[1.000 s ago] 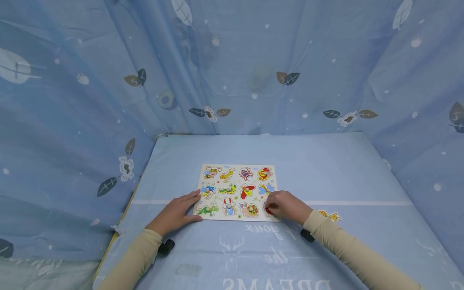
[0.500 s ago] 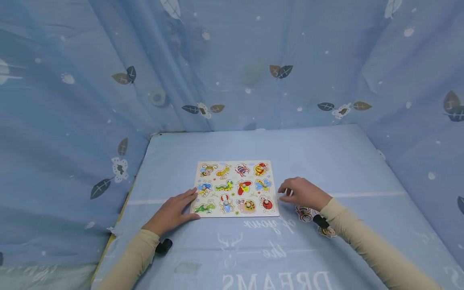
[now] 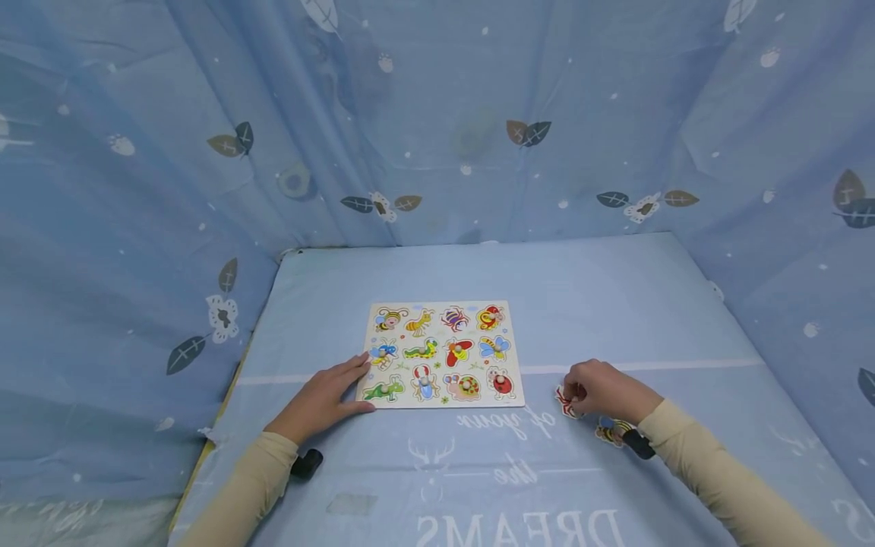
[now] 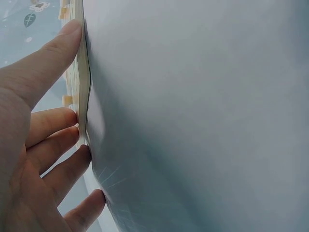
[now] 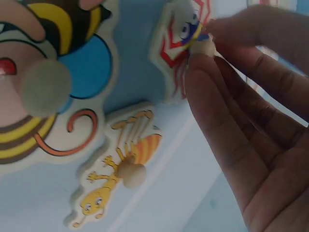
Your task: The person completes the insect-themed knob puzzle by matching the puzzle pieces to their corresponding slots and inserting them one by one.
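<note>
A wooden peg puzzle board [image 3: 403,403] with colourful insect pictures lies flat on the covered table. My left hand [image 3: 321,399] rests against its left edge, fingers extended; thumb and fingertips touch the board's side [image 4: 83,72] in the left wrist view. To the right of the board, my right hand [image 3: 611,391] pinches the small knob of a red-legged spider piece [image 5: 169,53] between thumb and finger. Beside it are a bee piece [image 3: 608,433], partly covered by the wrist camera, and a yellow ant piece [image 5: 108,176], seen in the right wrist view.
A pale blue printed cloth [image 3: 437,479] covers the table. Patterned blue curtains [image 3: 437,152] close off the back and both sides. Black wrist cameras [image 3: 307,463] sit under both forearms. A ladybug piece [image 3: 500,384] occupies the board's near right corner.
The right hand left the ladybug piece at the board's corner, moved right and took hold of the spider piece's knob. The left hand stays at the board's edge.
</note>
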Available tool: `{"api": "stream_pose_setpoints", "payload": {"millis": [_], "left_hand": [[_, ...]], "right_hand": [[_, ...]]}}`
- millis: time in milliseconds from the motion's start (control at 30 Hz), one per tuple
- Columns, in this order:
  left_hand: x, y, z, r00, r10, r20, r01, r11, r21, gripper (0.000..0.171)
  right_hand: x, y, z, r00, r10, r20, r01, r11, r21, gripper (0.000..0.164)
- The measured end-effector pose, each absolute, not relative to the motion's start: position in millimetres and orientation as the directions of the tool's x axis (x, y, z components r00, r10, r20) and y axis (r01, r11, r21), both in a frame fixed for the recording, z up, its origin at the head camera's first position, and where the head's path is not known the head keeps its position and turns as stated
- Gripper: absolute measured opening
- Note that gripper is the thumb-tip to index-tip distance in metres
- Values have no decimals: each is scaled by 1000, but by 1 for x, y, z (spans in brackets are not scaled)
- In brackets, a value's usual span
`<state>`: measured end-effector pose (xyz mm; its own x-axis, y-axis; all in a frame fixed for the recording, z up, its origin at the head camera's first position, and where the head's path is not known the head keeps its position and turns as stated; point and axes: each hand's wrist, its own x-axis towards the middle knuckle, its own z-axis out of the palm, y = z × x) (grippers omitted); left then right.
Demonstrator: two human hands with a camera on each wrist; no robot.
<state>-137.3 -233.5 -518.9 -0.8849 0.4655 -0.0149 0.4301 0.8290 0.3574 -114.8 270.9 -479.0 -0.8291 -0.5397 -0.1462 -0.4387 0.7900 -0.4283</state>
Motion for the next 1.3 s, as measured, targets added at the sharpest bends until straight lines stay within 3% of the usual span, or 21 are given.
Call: {"api": "stream_pose_setpoints", "payload": {"millis": [533,900,1300], "left_hand": [[-136,-234,-515,-880,476,18,448,816,366,85],[-135,-234,-516,-877,480,19,452,812,370,83],[-135,-234,-518,-884,468,-2,433,821,372,85]], "right_hand": [[-122,265,-479,-847,-513,-137,-430,814,-390,25],[-185,216,-450,-843,-525,-113,-460,814,-355,13],[-254,128,-450,-764,-644,-28,-612,738,-282,15]]}}
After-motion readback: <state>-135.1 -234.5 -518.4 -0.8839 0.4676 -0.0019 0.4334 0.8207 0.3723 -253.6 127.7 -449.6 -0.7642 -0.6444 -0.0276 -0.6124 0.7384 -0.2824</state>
